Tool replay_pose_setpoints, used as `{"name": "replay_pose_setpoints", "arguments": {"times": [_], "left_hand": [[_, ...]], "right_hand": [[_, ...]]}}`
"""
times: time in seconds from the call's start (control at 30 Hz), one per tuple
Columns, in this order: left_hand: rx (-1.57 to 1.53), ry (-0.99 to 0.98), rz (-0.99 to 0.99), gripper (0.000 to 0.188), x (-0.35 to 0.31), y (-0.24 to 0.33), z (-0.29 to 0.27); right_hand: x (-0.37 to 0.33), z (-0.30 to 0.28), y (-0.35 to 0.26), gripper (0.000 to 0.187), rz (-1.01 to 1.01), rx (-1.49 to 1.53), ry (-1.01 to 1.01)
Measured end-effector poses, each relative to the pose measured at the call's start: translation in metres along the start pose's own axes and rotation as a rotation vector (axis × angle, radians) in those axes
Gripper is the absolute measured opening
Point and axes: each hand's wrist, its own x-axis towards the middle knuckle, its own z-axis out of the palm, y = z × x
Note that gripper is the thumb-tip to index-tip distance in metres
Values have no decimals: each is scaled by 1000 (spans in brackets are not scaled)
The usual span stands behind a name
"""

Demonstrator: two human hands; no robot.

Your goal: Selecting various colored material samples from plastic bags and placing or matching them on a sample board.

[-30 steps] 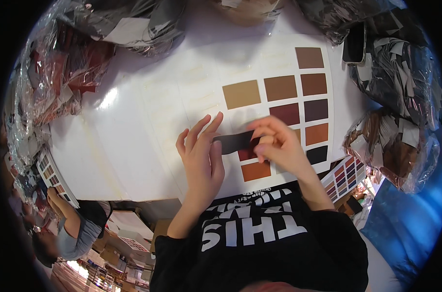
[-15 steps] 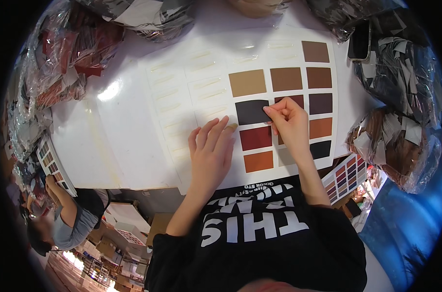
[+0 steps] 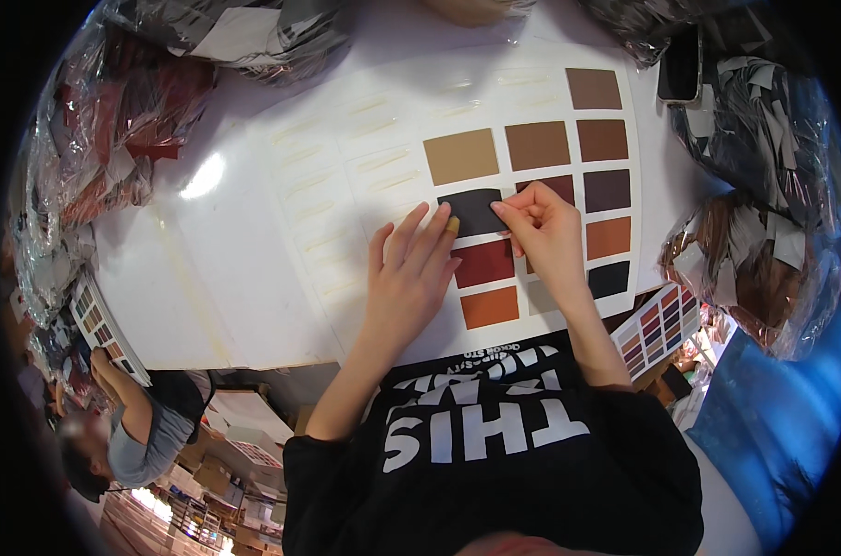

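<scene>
A white sample card (image 3: 541, 97) lies in front of me, with several coloured rectangular swatches on its right part and rows of glossy glue streaks on its left. Between the thumb and fingers of my right hand (image 3: 547, 234) is the right edge of a dark grey swatch (image 3: 471, 212), which lies between a tan swatch (image 3: 461, 157) and a dark red swatch (image 3: 483, 265). My left hand (image 3: 411, 269) is spread palm down, its fingertips at that swatch's left edge. A yellowish band wraps one left fingertip. The right hand partly covers a maroon swatch (image 3: 545, 189).
Clear plastic bags of swatches ring the table: red pieces (image 3: 129, 102) at left, grey and brown pieces (image 3: 745, 250) at right. A phone (image 3: 680, 67) lies at the upper right. Another person (image 3: 147, 417) handles a swatch card (image 3: 106, 324) at far left. Another card (image 3: 659, 329) sits lower right.
My left hand has moved up and right, its fingertips reaching the dark grey swatch's left edge. My right hand keeps its pinch on the right edge. The view has shifted slightly.
</scene>
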Motion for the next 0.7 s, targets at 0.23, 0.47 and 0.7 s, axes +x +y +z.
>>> {"name": "replay_pose_setpoints", "arguments": {"times": [0.23,0.47,0.7], "left_hand": [[53,-32,10,39,-2,3,-1],[-24,-117,201,55,19,20,15],[-130,-87,247,40,58,32,-16]], "right_hand": [[-1,5,-2,27,-167,-345,81],[-14,-15,-7,31,-249,-482,179],[-52,-104,-33,28,-398,-414,126]]}}
